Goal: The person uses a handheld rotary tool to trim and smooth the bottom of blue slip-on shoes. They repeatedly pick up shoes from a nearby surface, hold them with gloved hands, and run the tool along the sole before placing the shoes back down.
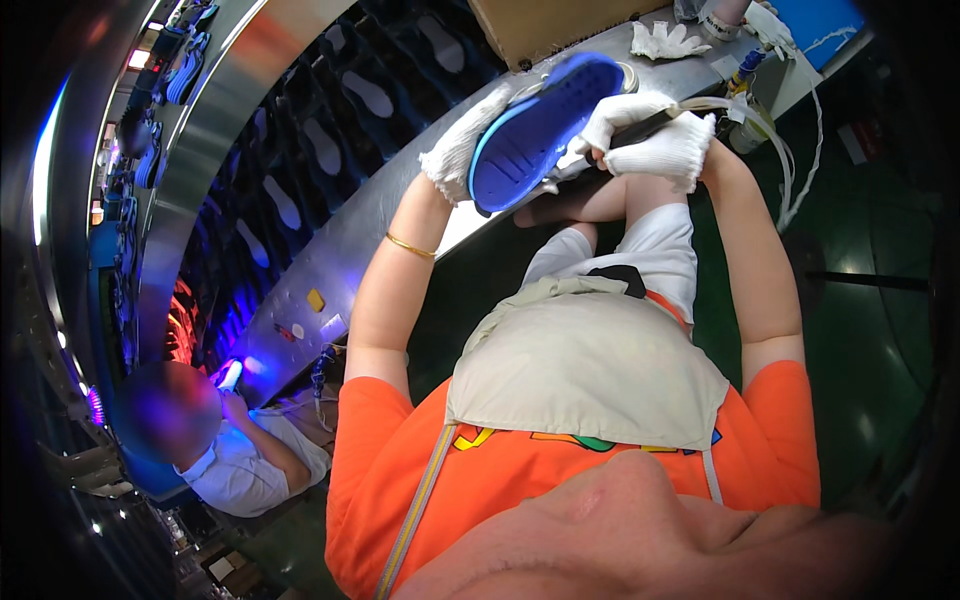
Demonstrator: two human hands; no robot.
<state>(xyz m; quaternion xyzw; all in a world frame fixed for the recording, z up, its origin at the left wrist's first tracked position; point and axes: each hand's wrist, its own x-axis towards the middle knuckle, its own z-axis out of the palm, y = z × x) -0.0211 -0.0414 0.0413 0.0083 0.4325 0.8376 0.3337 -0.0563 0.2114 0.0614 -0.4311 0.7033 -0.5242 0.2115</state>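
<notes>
In front of me, over the edge of the metal bench [345, 240], a blue moulded shoe sole [530, 145] is held tilted. It has slots at the near end and small holes toward the far end. My left hand [468, 140], in a white knit glove, is closed along its left edge. My right hand [655, 140], also gloved, is wrapped round a dark-handled tool [642, 128] at the sole's right side. The tool's working end is hidden, so its kind cannot be told.
Beyond the bench, pale soles [440, 45] lie on a dark conveyor. A cardboard box [570, 25], a loose white glove [668, 42] and pale hoses [790, 165] are at the far side. A yellow block [316, 300] lies left. A co-worker [255, 475] sits at lower left.
</notes>
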